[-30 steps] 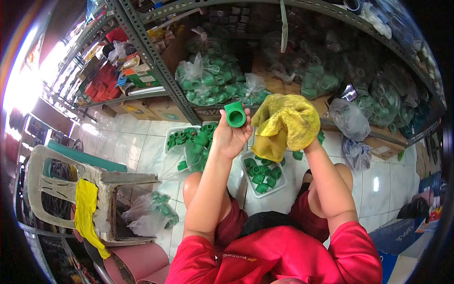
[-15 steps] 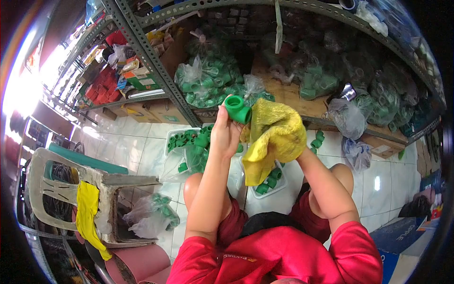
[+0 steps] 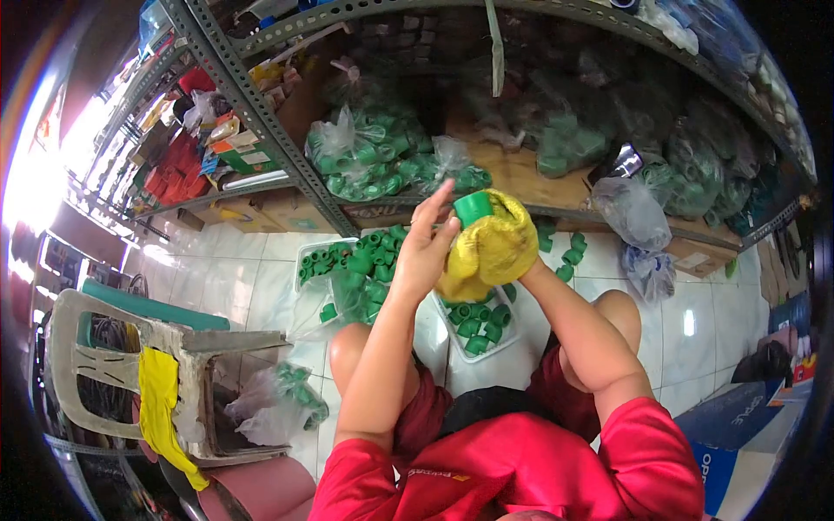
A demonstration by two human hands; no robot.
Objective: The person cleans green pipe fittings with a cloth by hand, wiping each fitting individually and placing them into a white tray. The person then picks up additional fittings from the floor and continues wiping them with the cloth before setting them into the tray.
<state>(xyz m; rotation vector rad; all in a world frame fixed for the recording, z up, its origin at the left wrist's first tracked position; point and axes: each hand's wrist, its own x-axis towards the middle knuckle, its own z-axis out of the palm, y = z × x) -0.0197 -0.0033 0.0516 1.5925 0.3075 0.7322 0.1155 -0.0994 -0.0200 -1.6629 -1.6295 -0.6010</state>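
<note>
A green plastic pipe fitting (image 3: 473, 209) is up in front of me, with one round end showing above a yellow cloth (image 3: 491, 247). The cloth wraps the rest of it. My right hand (image 3: 529, 273) is mostly hidden behind the cloth and grips the fitting through it. Beside the fitting's left side, my left hand (image 3: 424, 247) is open, fingers raised and apart, with the thumb tip right at the cloth and fitting. Directly below stands a white tray (image 3: 512, 337) of green fittings.
Another white tray (image 3: 302, 252) of green fittings stands to the left, a plastic bag by it. Loose green elbows (image 3: 572, 256) lie on the tiles at right. Bagged fittings (image 3: 369, 148) fill the metal shelf (image 3: 287, 148) ahead. A worn plastic chair (image 3: 95, 373) stands at left.
The fitting has tipped and shifted right, out of my left hand's hold and into the cloth in my right hand. My left fingers have spread, and the cloth has bunched around the fitting.
</note>
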